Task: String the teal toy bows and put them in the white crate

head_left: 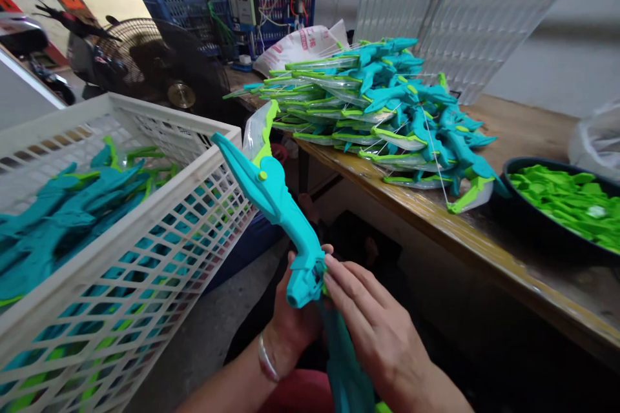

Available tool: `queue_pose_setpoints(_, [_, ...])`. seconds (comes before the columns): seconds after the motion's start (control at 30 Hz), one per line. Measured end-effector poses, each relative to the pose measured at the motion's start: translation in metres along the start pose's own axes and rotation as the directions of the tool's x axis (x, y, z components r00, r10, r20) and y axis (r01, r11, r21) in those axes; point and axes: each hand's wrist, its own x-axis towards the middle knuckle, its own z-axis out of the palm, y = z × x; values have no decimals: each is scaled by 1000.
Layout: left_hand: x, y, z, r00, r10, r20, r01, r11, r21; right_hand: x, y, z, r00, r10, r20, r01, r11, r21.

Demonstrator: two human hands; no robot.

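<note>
I hold a teal toy bow (276, 200) with a lime green limb tip, slanting up and to the left in front of me. My left hand (290, 319) grips it from below and behind, near the round grip end. My right hand (372, 326) lies over the lower part, fingertips pressed on the handle. A silver bangle (266, 358) is on my left wrist. The bow's lower limb runs down between my hands, partly hidden.
A white lattice crate (159, 206) at left holds several teal bows. On the wooden table (484, 251) lies a pile of finished bows (382, 116) and a black bowl (533, 222) of green parts. A fan (159, 64) and blue crates stand behind.
</note>
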Motion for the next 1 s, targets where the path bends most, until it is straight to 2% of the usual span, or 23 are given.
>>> queue_pose_setpoints(0.13, [-1, 2, 6, 997, -66, 46, 71, 992, -104, 14, 14, -12, 996, -64, 58, 58, 994, 96])
queue_pose_setpoints(0.3, [-4, 4, 12, 996, -66, 59, 73, 990, -121, 15, 12, -6, 984, 121, -129, -80, 955, 287])
queue_pose_setpoints(0.37, [-6, 4, 13, 996, -61, 59, 68, 990, -121, 14, 9, -3, 973, 149, -178, -84, 941, 328])
queue_pose_setpoints(0.6, [-6, 4, 18, 997, -54, 61, 60, 992, -111, 14, 10, 3, 984, 52, -169, -2, 960, 281])
queue_pose_setpoints(0.83, [-3, 5, 18, 994, -89, 57, 97, 982, -161, 15, 10, 3, 978, 130, -162, -68, 938, 341])
queue_pose_setpoints(1.0, [-2, 6, 16, 989, -141, 40, 146, 977, -155, 14, 6, 4, 968, 128, -214, -43, 931, 362])
